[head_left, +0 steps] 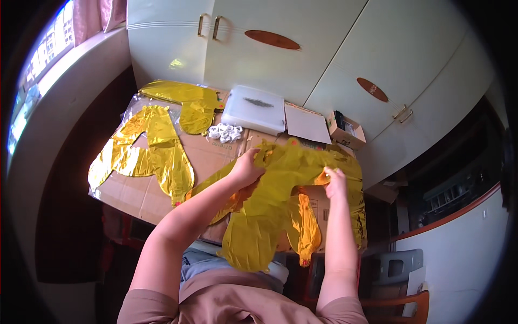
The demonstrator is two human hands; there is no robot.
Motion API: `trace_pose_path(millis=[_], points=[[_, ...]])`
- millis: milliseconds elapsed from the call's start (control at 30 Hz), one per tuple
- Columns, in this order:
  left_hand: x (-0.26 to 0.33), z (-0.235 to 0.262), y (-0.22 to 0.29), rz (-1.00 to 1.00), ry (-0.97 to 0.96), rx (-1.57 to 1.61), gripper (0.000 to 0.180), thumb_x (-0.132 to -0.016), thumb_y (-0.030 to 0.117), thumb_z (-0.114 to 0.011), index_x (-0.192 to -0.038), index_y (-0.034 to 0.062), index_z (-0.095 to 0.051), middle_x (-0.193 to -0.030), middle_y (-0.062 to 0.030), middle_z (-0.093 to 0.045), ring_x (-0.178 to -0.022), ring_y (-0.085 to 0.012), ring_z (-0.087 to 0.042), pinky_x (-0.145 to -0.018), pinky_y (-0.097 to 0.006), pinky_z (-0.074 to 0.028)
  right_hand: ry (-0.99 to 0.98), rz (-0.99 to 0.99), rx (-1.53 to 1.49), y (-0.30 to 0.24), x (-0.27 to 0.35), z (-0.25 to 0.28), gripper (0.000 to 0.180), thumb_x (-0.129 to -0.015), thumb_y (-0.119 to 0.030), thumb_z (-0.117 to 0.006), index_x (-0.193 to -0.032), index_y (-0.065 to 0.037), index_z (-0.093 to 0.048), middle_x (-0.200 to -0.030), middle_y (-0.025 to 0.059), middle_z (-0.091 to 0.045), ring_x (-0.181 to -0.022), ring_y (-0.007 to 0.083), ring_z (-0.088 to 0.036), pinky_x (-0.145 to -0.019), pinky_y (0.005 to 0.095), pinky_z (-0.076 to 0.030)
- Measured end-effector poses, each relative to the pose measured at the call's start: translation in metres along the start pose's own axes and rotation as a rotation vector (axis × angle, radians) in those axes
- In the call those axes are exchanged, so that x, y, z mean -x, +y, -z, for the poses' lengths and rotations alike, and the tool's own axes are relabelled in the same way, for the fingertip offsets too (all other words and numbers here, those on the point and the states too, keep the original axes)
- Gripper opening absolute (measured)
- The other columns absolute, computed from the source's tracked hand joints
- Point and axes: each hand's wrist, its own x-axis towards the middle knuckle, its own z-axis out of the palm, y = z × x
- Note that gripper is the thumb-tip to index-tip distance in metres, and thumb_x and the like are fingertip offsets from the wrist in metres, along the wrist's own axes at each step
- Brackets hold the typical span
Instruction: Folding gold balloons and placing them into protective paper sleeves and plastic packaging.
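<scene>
Both hands hold a crumpled, shiny gold foil balloon (270, 216) up over the cardboard-covered counter (145, 194); the left hand (247, 168) has its fingers closed on the upper edge; the right hand (335, 182) pinches a corner; flat gold balloons (156, 146) lie to the left.

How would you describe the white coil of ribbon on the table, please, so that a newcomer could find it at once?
Start at the cardboard-covered table in front of the cream cupboards. Near its far edge sits a white plastic box; the white ribbon bundle lies just to the left of its near corner, beside a flat gold foil balloon. It is the only small, white, curly heap; everything near it is flat.
</scene>
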Motion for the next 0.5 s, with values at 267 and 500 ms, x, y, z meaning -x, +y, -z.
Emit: trace_pose_path(millis=[267, 500], points=[[0.013, -0.016, 0.0, -0.183, 0.069, -0.071, 0.061, -0.081, 0.01, -0.071, -0.138, 0.0085, -0.05, -0.124, -0.0173, -0.059, -0.105, -0.0322, -0.062, -0.092, -0.041, -0.051, 0.087, 0.002, 0.082, 0.037, -0.039, 0.023, 0.019, -0.092, -0.005, -0.065, -0.111, -0.005, -0.066, -0.095, 0.0034, -0.067, -0.079, 0.0154, -0.067, -0.063, 0.0341, -0.057], [0.026, 0.007, -0.02, -0.356, 0.08, -0.597, 0.037, -0.082, 0.026, -0.072, -0.114, 0.0081, -0.067, -0.114, -0.0105, -0.064, -0.118, -0.033, -0.054, -0.102, -0.045, -0.04, 0.134, 0.024, 0.137, 0.027, -0.061, -0.001, 0.019, -0.093, -0.006, -0.064, -0.112, -0.006, -0.065, -0.095, 0.0035, -0.067, -0.08, 0.0166, -0.067, -0.065, 0.0348, -0.058]])
